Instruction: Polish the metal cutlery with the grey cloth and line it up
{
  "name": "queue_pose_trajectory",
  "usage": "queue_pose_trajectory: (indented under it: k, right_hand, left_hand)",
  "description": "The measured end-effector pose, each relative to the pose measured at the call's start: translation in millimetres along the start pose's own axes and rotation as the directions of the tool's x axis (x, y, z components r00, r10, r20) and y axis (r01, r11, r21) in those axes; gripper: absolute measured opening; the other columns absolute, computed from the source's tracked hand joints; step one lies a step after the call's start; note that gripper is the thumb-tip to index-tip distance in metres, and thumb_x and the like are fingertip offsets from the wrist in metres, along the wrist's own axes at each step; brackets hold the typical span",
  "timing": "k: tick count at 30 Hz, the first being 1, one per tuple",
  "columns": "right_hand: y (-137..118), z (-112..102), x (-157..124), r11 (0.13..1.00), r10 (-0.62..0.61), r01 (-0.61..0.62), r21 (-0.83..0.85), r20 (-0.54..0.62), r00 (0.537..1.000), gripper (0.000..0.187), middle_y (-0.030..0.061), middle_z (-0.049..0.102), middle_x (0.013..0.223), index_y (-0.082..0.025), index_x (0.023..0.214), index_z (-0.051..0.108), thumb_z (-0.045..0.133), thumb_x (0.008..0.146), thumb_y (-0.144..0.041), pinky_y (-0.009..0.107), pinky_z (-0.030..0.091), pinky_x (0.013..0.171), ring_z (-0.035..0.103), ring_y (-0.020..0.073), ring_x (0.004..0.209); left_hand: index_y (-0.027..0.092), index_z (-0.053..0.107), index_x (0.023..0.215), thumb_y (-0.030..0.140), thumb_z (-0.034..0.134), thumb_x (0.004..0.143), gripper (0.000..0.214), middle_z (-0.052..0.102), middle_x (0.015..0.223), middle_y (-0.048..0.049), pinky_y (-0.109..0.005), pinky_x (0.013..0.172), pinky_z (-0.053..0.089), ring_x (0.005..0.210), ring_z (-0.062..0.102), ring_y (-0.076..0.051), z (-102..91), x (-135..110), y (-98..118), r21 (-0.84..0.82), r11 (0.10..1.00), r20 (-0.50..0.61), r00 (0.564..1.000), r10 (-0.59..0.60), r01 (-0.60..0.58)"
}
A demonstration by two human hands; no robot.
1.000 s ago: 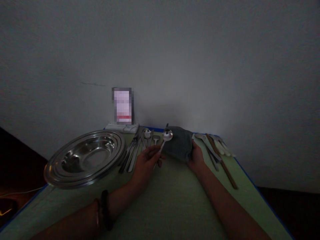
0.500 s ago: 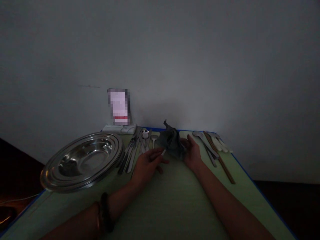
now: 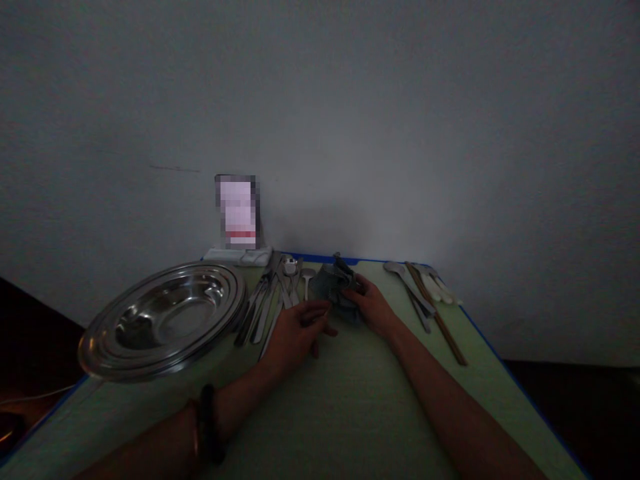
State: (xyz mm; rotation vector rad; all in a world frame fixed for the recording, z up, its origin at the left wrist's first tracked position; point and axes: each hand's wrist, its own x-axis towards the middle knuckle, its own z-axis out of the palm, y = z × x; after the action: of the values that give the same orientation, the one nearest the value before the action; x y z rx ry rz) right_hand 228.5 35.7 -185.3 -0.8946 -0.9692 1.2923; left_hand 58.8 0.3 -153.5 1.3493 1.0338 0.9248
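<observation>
A crumpled dark grey cloth (image 3: 333, 283) is bunched up near the far middle of the table. My right hand (image 3: 371, 303) is closed around the cloth's right side, fingers pressed into its folds. Just left of it, my left hand (image 3: 295, 328) is pinched, with a thin, pale, metal-looking utensil handle between thumb and fingers. Most of that utensil is hidden by the hand and the cloth, so its kind does not show. A spoon (image 3: 307, 280) lies right behind my left hand, beside a group of metal cutlery (image 3: 255, 320).
Stacked wide steel dishes (image 3: 183, 327) occupy the table's left. Behind them a phone (image 3: 237, 212) leans upright on a white base (image 3: 239, 257). To the right lie a metal spoon (image 3: 413, 287), wooden chopsticks (image 3: 447, 333) and several white-handled utensils (image 3: 437, 288). The wall (image 3: 320, 133) borders the far edge.
The cloth has been squashed lower and more compact. My right hand has moved left and its fingers have closed over the cloth. My left hand has barely moved.
</observation>
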Motion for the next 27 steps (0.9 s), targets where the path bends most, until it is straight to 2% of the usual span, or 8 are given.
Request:
queue_pose_trajectory:
  k: [5, 8, 10, 13, 17, 21, 23, 27]
  right_hand:
    - [-2, 4, 0, 0.995, -0.030, 0.046, 0.084, -0.189, 0.982, 0.031, -0.0005, 0.071, 0.080, -0.022, 0.091, 0.062, 0.070, 0.063, -0.034, 0.027, 0.051, 0.070, 0.065, 0.0160, 0.077]
    - [0, 4, 4, 0.987, -0.027, 0.078, 0.143, -0.328, 0.944, 0.023, -0.0035, 0.070, 0.073, -0.024, 0.086, 0.061, 0.067, 0.067, -0.035, 0.025, 0.051, 0.069, 0.065, 0.0140, 0.075]
    - [-1, 2, 8, 0.977, -0.015, 0.092, 0.193, -0.368, 0.930, 0.015, -0.0045, 0.069, 0.069, -0.024, 0.081, 0.061, 0.063, 0.070, -0.034, 0.025, 0.051, 0.069, 0.065, 0.0136, 0.074]
    - [-5, -1, 12, 0.955, -0.004, 0.111, 0.274, -0.361, 0.932, 0.013, -0.0032, 0.070, 0.070, -0.024, 0.076, 0.062, 0.052, 0.076, -0.032, 0.027, 0.052, 0.072, 0.065, 0.0141, 0.077]
    - [-10, -6, 12, 0.928, 0.014, 0.085, 0.363, -0.261, 0.965, 0.019, -0.0007, 0.071, 0.073, -0.024, 0.074, 0.064, 0.045, 0.076, -0.025, 0.032, 0.051, 0.076, 0.065, 0.0156, 0.079]
    - [-7, -7, 8, 0.925, 0.033, 0.044, 0.378, -0.194, 0.980, 0.013, -0.0012, 0.069, 0.065, -0.022, 0.065, 0.063, 0.052, 0.071, -0.019, 0.029, 0.052, 0.072, 0.064, 0.0143, 0.068]
    - [-4, -4, 5, 0.931, 0.014, 0.051, 0.361, -0.175, 0.984, 0.006, -0.0013, 0.069, 0.071, -0.021, 0.070, 0.063, 0.058, 0.069, -0.020, 0.029, 0.052, 0.071, 0.064, 0.0141, 0.068]
    - [-2, 3, 2, 0.949, -0.025, 0.081, 0.306, -0.183, 0.983, 0.020, 0.0000, 0.070, 0.083, -0.022, 0.083, 0.064, 0.069, 0.064, -0.029, 0.030, 0.052, 0.073, 0.064, 0.0163, 0.078]
  left_hand:
    - [0.011, 0.055, 0.106, 0.036, 0.049, 0.080, 0.037, 0.069, 0.074, -0.0055, -0.021, 0.035, 0.039, 0.045, 0.058, -0.012, 2.0, -1, -2, 0.196, 0.980, 0.144, 0.989, -0.015, -0.014]
    - [0.014, 0.061, 0.093, 0.039, 0.040, 0.085, 0.034, 0.061, 0.056, 0.0010, -0.022, 0.043, 0.038, 0.042, 0.051, -0.010, 4.6, -3, -5, 0.382, 0.920, 0.216, 0.976, 0.007, -0.091]
    - [0.015, 0.062, 0.088, 0.040, 0.038, 0.086, 0.035, 0.048, 0.045, 0.0054, -0.021, 0.046, 0.034, 0.043, 0.046, -0.011, 5.4, -3, -8, 0.406, 0.905, 0.209, 0.977, 0.041, -0.125]
    - [0.015, 0.058, 0.091, 0.042, 0.034, 0.087, 0.036, 0.038, 0.048, 0.0077, -0.021, 0.044, 0.030, 0.044, 0.040, -0.010, 4.3, -2, -10, 0.352, 0.930, 0.168, 0.985, 0.042, -0.100]
    - [0.015, 0.053, 0.094, 0.043, 0.027, 0.088, 0.039, 0.034, 0.052, 0.0081, -0.020, 0.044, 0.031, 0.043, 0.036, -0.010, 1.7, 2, -11, 0.320, 0.943, 0.145, 0.988, 0.044, -0.089]
    - [0.016, 0.053, 0.089, 0.044, 0.027, 0.087, 0.038, 0.036, 0.052, 0.0073, -0.021, 0.045, 0.031, 0.045, 0.037, -0.010, 0.9, 2, -9, 0.347, 0.933, 0.164, 0.986, 0.043, -0.098]
    - [0.016, 0.054, 0.086, 0.043, 0.029, 0.087, 0.036, 0.037, 0.052, 0.0068, -0.021, 0.047, 0.031, 0.047, 0.039, -0.011, 1.0, 1, -6, 0.380, 0.918, 0.183, 0.982, 0.043, -0.111]
    - [0.017, 0.055, 0.081, 0.040, 0.034, 0.086, 0.032, 0.038, 0.051, 0.0063, -0.023, 0.050, 0.031, 0.050, 0.042, -0.012, 1.4, -2, -5, 0.453, 0.879, 0.223, 0.973, 0.051, -0.150]
